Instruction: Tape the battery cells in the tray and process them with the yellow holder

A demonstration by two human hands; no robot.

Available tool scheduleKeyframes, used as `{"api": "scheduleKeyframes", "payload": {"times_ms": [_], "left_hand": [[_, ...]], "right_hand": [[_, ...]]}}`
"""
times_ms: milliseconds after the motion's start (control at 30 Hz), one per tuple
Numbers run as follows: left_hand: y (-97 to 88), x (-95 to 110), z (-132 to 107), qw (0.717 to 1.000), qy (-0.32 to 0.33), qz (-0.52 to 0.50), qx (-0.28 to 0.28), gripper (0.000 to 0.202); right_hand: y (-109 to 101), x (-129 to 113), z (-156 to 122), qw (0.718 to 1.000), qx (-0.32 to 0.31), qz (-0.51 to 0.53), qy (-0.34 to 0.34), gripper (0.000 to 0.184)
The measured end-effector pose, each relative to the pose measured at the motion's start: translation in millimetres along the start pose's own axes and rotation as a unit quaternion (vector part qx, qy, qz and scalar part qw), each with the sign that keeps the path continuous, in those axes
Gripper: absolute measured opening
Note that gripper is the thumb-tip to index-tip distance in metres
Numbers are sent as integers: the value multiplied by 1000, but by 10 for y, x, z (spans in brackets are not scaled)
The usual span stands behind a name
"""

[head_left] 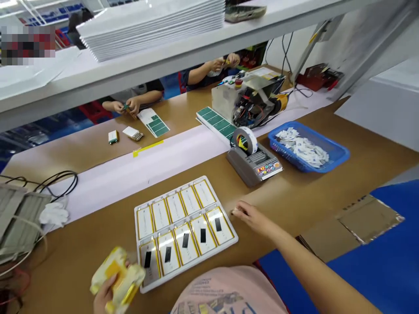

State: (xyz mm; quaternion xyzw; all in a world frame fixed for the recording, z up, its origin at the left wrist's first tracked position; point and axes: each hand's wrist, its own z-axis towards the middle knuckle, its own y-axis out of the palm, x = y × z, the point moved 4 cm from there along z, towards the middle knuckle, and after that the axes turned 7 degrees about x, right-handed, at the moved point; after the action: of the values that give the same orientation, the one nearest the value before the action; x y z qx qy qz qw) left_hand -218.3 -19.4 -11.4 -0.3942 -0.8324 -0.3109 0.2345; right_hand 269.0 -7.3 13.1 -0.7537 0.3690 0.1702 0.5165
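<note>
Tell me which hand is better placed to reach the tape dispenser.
Probably the right hand: it is nearer the dispenser, while the left hand holds a yellow bundle past the tray's other end.

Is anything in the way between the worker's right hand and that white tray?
Nothing visible: only a strip of brown tabletop lies between the right hand and the white tray. The tape dispenser stands farther back.

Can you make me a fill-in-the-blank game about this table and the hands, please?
1. The white tray holds ____ flat pouch cells.
2. The strips on the nearer row of cells are coloured ____.
3. The blue basket sits to the ____ of the tape dispenser.
4. The yellow-and-cream bundle is in the person's ____ hand.

Missing words: ten; black; right; left.
</note>
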Motion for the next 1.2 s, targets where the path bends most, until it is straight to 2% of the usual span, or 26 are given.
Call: {"api": "scheduleKeyframes", "payload": {"times_ms": [33, 67, 200, 267, 333, 500, 700, 800, 933, 1033, 1100, 1200], "left_hand": [[137, -4, 46, 1000, 7, -1, 24, 40], [317, -36, 89, 1000, -7, -8, 20, 45], [1069, -280, 134, 988, -94, -54, -110, 40], [1303, -405, 89, 974, -130, -62, -175, 43], [1425, -497, 45, 961, -153, -65, -220, 50], [1479, -587, 48, 948, -170, -62, -261, 56], [1475, -671, 99, 951, -167, -68, -251, 58], [1517, -728, 71, 948, -175, -65, -256, 55], [1557, -747, 47, 947, -179, -69, -259, 57], [1548, -739, 45, 944, -192, -72, -259, 60], [1557, -753, 39, 938, -211, -70, -267, 64], [1644, -819, 29, 922, -244, -60, -293, 69]], "right_hand": [[147, -89, -13, 998, -18, -60, 9, 48], [238, -149, -5, 992, -16, -123, 19, 45], [365, -249, 69, 958, 7, -287, 5, 38], [416, -273, 51, 947, 10, -321, 0, 40], [495, -312, -1, 941, 14, -337, 5, 40], [638, -323, -69, 942, 22, -328, 59, 42], [595, -217, 4, 961, -56, -256, 86, 60], [663, -250, 12, 967, -91, -225, 82, 56], [770, -195, 13, 979, -132, -126, 92, 46], [726, -173, 15, 979, -153, -94, 96, 41], [663, -323, 29, 985, -142, -54, 77, 40], [684, -830, 53, 994, -102, 10, 29, 40]]}}
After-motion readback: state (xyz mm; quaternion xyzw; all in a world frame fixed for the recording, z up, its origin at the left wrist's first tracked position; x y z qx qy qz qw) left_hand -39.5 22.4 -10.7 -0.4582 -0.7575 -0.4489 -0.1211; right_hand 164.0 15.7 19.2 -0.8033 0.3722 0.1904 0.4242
